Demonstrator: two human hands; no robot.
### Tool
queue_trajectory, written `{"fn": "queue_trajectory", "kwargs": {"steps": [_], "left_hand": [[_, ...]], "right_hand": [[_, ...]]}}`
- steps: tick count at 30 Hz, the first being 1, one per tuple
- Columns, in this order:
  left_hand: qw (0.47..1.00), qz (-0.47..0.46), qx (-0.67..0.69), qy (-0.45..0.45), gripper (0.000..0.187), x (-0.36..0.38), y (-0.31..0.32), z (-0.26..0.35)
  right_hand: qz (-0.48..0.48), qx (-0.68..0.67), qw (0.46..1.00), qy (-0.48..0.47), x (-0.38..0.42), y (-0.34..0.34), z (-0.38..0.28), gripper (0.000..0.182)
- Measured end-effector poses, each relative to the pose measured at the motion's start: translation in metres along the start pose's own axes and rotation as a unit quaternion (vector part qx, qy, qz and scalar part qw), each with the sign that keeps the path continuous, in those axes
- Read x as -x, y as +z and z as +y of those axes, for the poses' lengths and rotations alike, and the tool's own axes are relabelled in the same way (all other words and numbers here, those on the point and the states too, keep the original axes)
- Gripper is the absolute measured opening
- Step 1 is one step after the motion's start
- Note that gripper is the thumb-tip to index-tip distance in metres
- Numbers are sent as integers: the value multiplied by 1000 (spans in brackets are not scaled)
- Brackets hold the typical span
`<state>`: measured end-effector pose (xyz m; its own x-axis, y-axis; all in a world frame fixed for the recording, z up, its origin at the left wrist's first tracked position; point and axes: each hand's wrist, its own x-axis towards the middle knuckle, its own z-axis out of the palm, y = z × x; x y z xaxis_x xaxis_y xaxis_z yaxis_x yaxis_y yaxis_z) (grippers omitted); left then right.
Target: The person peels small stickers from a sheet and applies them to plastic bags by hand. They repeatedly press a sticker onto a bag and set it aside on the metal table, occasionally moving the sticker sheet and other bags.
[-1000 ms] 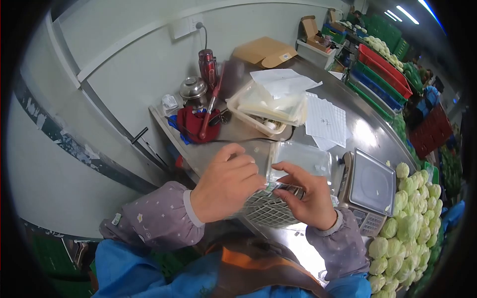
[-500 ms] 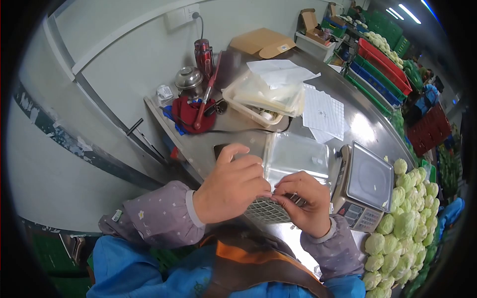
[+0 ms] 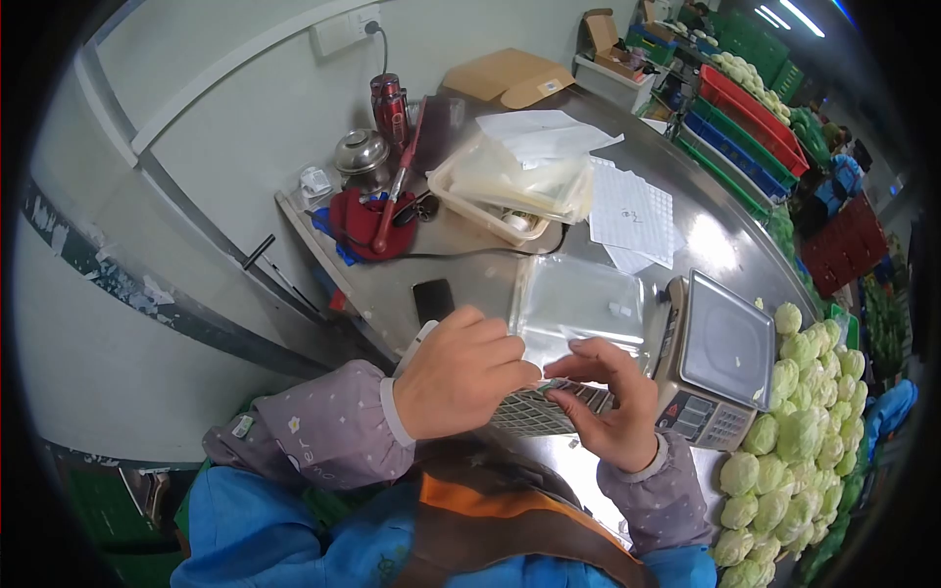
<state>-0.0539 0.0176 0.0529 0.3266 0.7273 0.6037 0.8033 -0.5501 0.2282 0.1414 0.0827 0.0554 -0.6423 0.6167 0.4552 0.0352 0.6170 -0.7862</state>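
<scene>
My left hand [image 3: 463, 374] is closed, its fingers curled and their tips meeting near my other hand. A thin pale strip shows beside it; what the fingers pinch is too small to name. My right hand [image 3: 610, 400] has its thumb and index finger curved toward each other, with a small green and white piece between them. Under both hands lies a grid-patterned sheet or stack [image 3: 532, 414]. Just beyond are clear plastic bags [image 3: 578, 299] lying flat on the metal table [image 3: 480, 279]. A dark phone [image 3: 432, 301] lies behind my left hand.
A weighing scale [image 3: 723, 343] stands right of the bags, beside piled cabbages [image 3: 802, 431]. Farther back are a plastic-filled tray [image 3: 490, 218], papers [image 3: 630, 211], a red cap [image 3: 365, 223], a metal pot [image 3: 362, 155] and cardboard [image 3: 505, 76]. Stacked crates [image 3: 750, 122] and people are at the back right.
My left hand has turned and its fingers have curled in more. The phone behind it now shows more fully. A small green piece is visible at my right fingertips. The view has shifted slightly.
</scene>
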Motion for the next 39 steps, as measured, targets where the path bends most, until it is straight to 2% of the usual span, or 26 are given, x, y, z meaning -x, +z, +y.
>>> {"fn": "queue_trajectory", "kwargs": {"steps": [1,2,4,6,7,8,10,11,14,15,16,19,23,25,26,28,30,31,32,33,34,35,36,37,38,39], "left_hand": [[1000,0,14,-2,17,-1,2,-1],[1000,0,16,0,17,-2,2,-1],[998,-42,33,-14,6,-2,2,-2],[998,-37,46,-24,5,0,3,-7],[997,-31,58,-32,5,1,4,-10],[997,-32,58,-33,5,1,5,-12],[997,14,69,-18,8,1,8,-13],[997,13,71,-18,8,1,11,-8],[999,45,-6,17,13,-1,18,3],[1000,20,-4,19,15,0,18,2],[1000,-4,-1,21,18,0,19,2],[999,-30,11,31,20,0,21,1],[999,-2,30,35,14,-2,24,1],[998,11,47,30,11,-2,27,1],[998,12,50,32,11,-2,27,-1],[997,-58,40,-22,10,-4,24,-11],[999,4,-46,-2,9,-7,31,-58],[995,37,-92,-8,10,-10,33,-93],[989,39,-139,-22,9,-14,29,-125],[984,70,-158,-47,9,-16,26,-152],[974,11,-215,-73,12,-16,18,-171],[966,43,-242,-79,19,-19,20,-166],[957,77,-268,-83,27,-24,23,-161],[973,6,-172,-155,34,-24,37,-148],[969,-68,-73,-224,42,-18,57,-127],[991,-71,-7,-114,45,4,94,-112]], "right_hand": [[1,1,1000,1,-1,-3,-1,50],[-19,47,998,-45,-2,-6,-1,46],[-40,93,991,-90,-3,-13,-3,42],[-92,132,969,-186,-3,-18,-3,33],[-166,50,975,-139,-1,-24,3,53],[-166,49,975,-139,-1,-20,6,53],[50,-126,991,-10,1,-9,11,78],[-24,-116,991,63,3,-18,17,94],[-47,-126,987,89,8,-17,15,96],[-16,-110,991,80,11,-13,14,83],[-17,-110,991,80,10,-12,13,83],[-28,-21,999,-14,4,-14,9,68],[-45,-35,998,-18,3,-18,4,66],[-60,49,993,-89,0,-21,-3,67],[-59,52,993,-88,1,-23,-4,67],[-118,165,960,-191,3,-27,-5,66],[-126,113,970,-174,19,-27,8,65],[-11,-8,996,-89,26,-30,15,64],[107,-127,986,-2,33,-35,25,64],[197,-107,972,66,40,-42,45,65],[287,-85,944,135,52,-48,70,66],[295,-83,941,141,68,-52,94,66],[288,1,935,205,86,-55,118,67],[278,84,919,268,103,-53,141,67],[249,130,921,271,120,-46,160,70],[256,93,922,275,130,-36,175,71]]}}
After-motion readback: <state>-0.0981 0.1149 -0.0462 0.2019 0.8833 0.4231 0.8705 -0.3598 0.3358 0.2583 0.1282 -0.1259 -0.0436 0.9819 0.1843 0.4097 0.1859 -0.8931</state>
